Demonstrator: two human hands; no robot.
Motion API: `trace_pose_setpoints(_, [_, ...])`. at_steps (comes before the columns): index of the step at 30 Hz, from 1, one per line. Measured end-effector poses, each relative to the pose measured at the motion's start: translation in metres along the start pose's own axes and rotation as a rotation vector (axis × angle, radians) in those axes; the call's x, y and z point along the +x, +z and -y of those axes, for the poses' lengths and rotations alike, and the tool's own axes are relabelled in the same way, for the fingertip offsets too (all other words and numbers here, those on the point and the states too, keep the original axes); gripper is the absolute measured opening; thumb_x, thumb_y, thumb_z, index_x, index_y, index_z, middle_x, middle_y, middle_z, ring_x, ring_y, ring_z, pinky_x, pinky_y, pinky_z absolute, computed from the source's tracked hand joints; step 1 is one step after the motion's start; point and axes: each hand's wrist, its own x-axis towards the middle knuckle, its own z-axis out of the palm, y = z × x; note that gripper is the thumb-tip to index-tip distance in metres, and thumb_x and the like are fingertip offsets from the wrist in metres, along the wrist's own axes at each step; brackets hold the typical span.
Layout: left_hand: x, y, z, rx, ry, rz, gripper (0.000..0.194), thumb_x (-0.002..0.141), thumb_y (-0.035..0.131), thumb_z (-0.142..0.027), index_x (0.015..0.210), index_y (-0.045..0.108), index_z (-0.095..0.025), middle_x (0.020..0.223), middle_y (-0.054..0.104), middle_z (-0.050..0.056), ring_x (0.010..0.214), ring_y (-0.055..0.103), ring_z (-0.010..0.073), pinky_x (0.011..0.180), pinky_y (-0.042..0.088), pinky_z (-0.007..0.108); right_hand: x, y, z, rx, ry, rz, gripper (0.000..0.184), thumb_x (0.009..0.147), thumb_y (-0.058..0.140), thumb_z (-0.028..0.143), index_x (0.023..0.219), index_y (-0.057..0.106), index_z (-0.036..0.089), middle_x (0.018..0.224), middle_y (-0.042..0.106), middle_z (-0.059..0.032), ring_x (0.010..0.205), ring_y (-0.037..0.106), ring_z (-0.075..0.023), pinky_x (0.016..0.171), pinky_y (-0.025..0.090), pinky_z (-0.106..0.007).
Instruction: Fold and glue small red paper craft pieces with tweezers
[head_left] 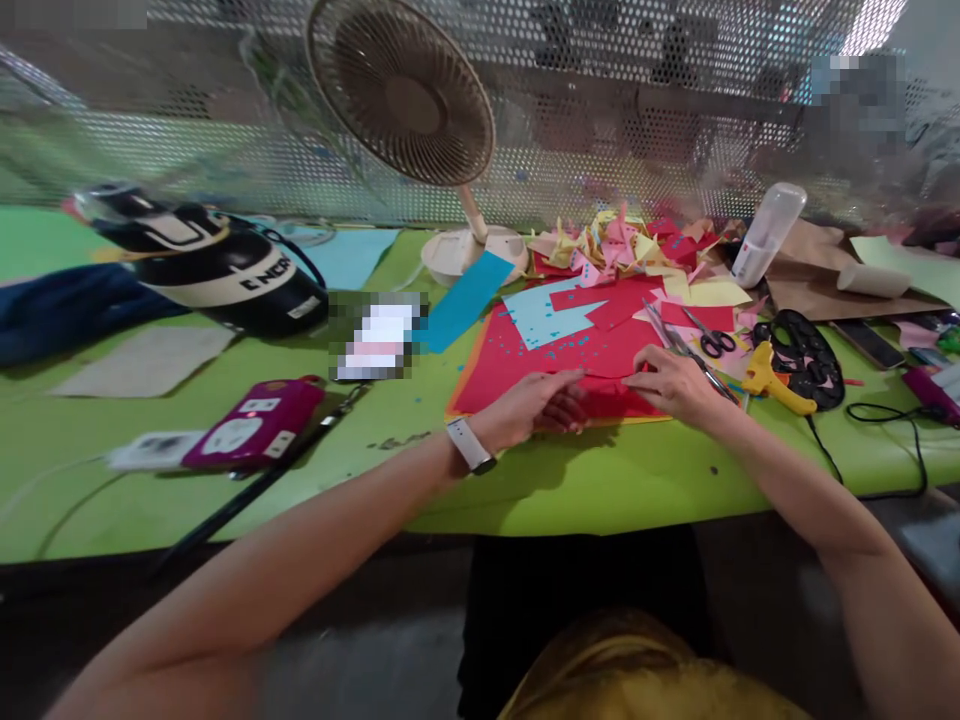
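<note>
A red sheet of paper (499,365) lies on the green tabletop, with an orange edge showing beneath it. My left hand (544,405), a white-banded watch on its wrist, rests over the lower part of the red sheet with its fingers stretched out and apart. Across from it, my right hand (671,385) pinches the edge of a red paper piece (611,395) between thumb and fingers. Light blue paper (544,312) with cut-out notches lies on the sheet among tiny blue scraps. Black-handled scissors (716,343) sit just beyond my right hand.
Behind the sheet stand a fan (409,100) and a heap of paper scraps (615,245). To the right are a yellow glue gun (776,382) and a clear bottle (769,235). A black water bottle (232,270), a phone (380,337) and a purple power strip (255,425) lie left.
</note>
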Motion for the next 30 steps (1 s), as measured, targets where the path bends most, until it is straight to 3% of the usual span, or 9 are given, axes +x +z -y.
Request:
trace_pose_setpoints(2, [-0.005, -0.014, -0.001, 0.219, 0.145, -0.074, 0.047, 0.072, 0.068, -0.064, 0.057, 0.068, -0.019, 0.049, 0.063, 0.009, 0.04, 0.055, 0.0174, 0.042, 0.039, 0.028, 0.0, 0.001, -0.001, 0.046, 0.035, 0.02, 0.028, 0.098, 0.05, 0.031, 0.104, 0.076, 0.024, 0.107, 0.065, -0.0098, 0.085, 0.063, -0.016, 0.063, 0.043, -0.025])
trace_pose_setpoints(4, [-0.008, -0.023, -0.003, 0.355, 0.417, -0.213, 0.042, 0.074, 0.069, -0.059, 0.056, 0.064, -0.021, 0.044, 0.055, 0.002, 0.038, 0.048, 0.0133, 0.043, 0.036, 0.026, -0.001, 0.002, -0.002, 0.093, 0.053, 0.043, 0.025, 0.096, 0.053, 0.03, 0.103, 0.076, 0.024, 0.11, 0.065, -0.0091, 0.086, 0.064, -0.0157, 0.066, 0.044, -0.025])
trace_pose_setpoints(7, [-0.007, -0.024, -0.003, 0.643, 0.778, -0.282, 0.028, 0.083, 0.065, -0.048, 0.076, 0.07, -0.021, 0.07, 0.068, 0.005, 0.062, 0.061, 0.0161, 0.059, 0.046, 0.026, -0.002, 0.004, -0.005, 0.173, 0.071, 0.094, 0.021, 0.094, 0.057, 0.027, 0.1, 0.076, 0.023, 0.111, 0.066, -0.008, 0.089, 0.065, -0.0163, 0.072, 0.046, -0.026])
trace_pose_setpoints(9, [-0.003, -0.018, -0.003, 0.902, 0.901, -0.248, 0.026, 0.085, 0.064, -0.042, 0.092, 0.072, -0.019, 0.096, 0.071, 0.01, 0.086, 0.065, 0.0219, 0.075, 0.049, 0.031, -0.002, 0.006, -0.008, 0.242, 0.092, 0.136, 0.018, 0.092, 0.06, 0.025, 0.098, 0.077, 0.022, 0.106, 0.068, -0.0076, 0.089, 0.066, -0.0168, 0.075, 0.047, -0.027])
trace_pose_setpoints(11, [0.004, -0.01, 0.0, 1.13, 0.922, -0.189, 0.029, 0.09, 0.059, -0.036, 0.11, 0.068, -0.015, 0.112, 0.067, 0.013, 0.099, 0.064, 0.0247, 0.081, 0.051, 0.035, -0.002, 0.009, -0.01, 0.31, 0.118, 0.161, 0.017, 0.091, 0.061, 0.023, 0.098, 0.077, 0.02, 0.101, 0.069, -0.0077, 0.089, 0.066, -0.0172, 0.078, 0.047, -0.027])
trace_pose_setpoints(15, [0.019, -0.002, 0.004, 1.357, 0.923, -0.149, 0.028, 0.096, 0.049, -0.031, 0.111, 0.066, -0.014, 0.106, 0.067, 0.011, 0.094, 0.064, 0.0221, 0.075, 0.053, 0.033, 0.0, 0.016, -0.011, 0.39, 0.21, 0.144, 0.017, 0.09, 0.063, 0.025, 0.097, 0.076, 0.017, 0.095, 0.07, -0.0087, 0.087, 0.065, -0.0183, 0.079, 0.047, -0.029])
trace_pose_setpoints(19, [0.027, -0.002, 0.007, 1.445, 1.001, -0.166, 0.03, 0.1, 0.042, -0.029, 0.104, 0.068, -0.015, 0.096, 0.067, 0.01, 0.091, 0.064, 0.0209, 0.07, 0.052, 0.03, 0.004, 0.019, -0.004, 0.476, 0.388, 0.102, 0.014, 0.088, 0.066, 0.024, 0.096, 0.075, 0.017, 0.091, 0.071, -0.0071, 0.083, 0.064, -0.0169, 0.076, 0.046, -0.028])
trace_pose_setpoints(23, [0.028, -0.003, 0.011, 1.532, 1.048, -0.217, 0.027, 0.1, 0.043, -0.022, 0.1, 0.069, -0.014, 0.093, 0.067, 0.01, 0.089, 0.063, 0.0215, 0.066, 0.05, 0.029, 0.007, 0.017, 0.003, 0.585, 0.603, 0.097, 0.02, 0.083, 0.07, 0.027, 0.101, 0.07, 0.018, 0.083, 0.071, -0.0031, 0.071, 0.062, -0.0135, 0.063, 0.042, -0.025])
trace_pose_setpoints(30, [0.027, 0.0, 0.014, 1.56, 1.064, -0.252, 0.021, 0.097, 0.049, -0.019, 0.1, 0.069, -0.013, 0.092, 0.068, 0.01, 0.087, 0.062, 0.0226, 0.059, 0.048, 0.028, 0.011, 0.013, 0.009, 0.622, 0.678, 0.137, 0.01, 0.082, 0.069, 0.027, 0.085, 0.073, 0.018, 0.074, 0.07, -0.0002, 0.062, 0.057, -0.0103, 0.058, 0.037, -0.023])
